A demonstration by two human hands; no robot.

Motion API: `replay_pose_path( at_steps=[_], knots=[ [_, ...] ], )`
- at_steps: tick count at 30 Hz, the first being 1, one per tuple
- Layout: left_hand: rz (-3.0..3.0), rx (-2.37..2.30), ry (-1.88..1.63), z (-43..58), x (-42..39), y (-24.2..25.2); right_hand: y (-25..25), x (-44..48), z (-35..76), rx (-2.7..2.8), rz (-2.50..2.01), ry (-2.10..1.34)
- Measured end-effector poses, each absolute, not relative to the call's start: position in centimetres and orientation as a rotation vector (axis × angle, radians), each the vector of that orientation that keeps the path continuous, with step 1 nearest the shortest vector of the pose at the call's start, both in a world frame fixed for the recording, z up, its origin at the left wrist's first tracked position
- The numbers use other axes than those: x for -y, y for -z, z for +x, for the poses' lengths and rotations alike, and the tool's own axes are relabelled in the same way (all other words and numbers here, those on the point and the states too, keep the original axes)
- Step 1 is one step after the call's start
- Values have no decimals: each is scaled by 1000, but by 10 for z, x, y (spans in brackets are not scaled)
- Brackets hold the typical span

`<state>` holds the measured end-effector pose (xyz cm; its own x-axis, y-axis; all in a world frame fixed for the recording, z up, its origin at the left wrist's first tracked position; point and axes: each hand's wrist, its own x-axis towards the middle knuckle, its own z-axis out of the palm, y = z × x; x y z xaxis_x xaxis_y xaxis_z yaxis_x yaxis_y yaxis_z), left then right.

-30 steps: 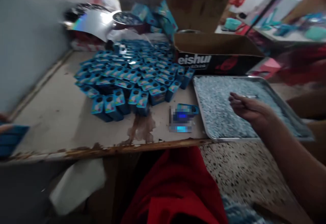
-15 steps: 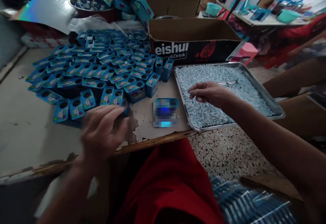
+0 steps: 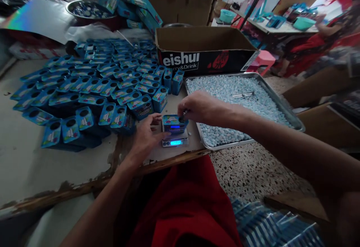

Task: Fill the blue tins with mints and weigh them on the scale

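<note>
A blue printed tin [image 3: 173, 122] lies on a small digital scale [image 3: 165, 144] with a lit display, near the table's front edge. At its left side is my left hand [image 3: 147, 136], fingers spread and the thumb close against the tin's lower corner. My right hand [image 3: 197, 106] is over the tin's right end, by its dark opening. Its fingers are pinched together; what they hold is hidden. Right of the scale, a metal tray [image 3: 208, 142] carries many small white tablets [image 3: 225, 125], with metal tweezers [image 3: 243, 95] lying on them.
Rows of similar blue tins [image 3: 92, 86] stand to the left. Behind the tray sits an open black-printed carton [image 3: 208, 59]. A bowl [image 3: 92, 14] of shiny pieces is at the back left. Blue-striped items [image 3: 275, 224] are down by my right knee.
My right hand has come left from above the tray to the tin on the scale. My left hand has moved right, from the rows of tins to the scale.
</note>
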<state>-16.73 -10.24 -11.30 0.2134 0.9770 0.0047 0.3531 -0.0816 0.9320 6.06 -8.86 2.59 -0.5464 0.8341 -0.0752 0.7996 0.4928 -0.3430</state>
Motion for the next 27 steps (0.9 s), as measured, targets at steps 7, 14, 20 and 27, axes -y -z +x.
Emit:
replay_pose_path(
  at_steps=[7, 14, 20, 27],
  knots=[
    [1706, -1350, -932, -183, 98, 116, -29, 95, 47, 2880, -1384, -267],
    [1731, -1361, -917, -190, 97, 108, -13, 91, 52, 2698, -1343, -393],
    [1741, -1363, -910, -192, 99, 93, -14, 91, 85, 2481, -1535, -387],
    [1789, -1417, -873, -199, 104, 91, 39, 110, 156, 2673, -1860, -316]
  ],
)
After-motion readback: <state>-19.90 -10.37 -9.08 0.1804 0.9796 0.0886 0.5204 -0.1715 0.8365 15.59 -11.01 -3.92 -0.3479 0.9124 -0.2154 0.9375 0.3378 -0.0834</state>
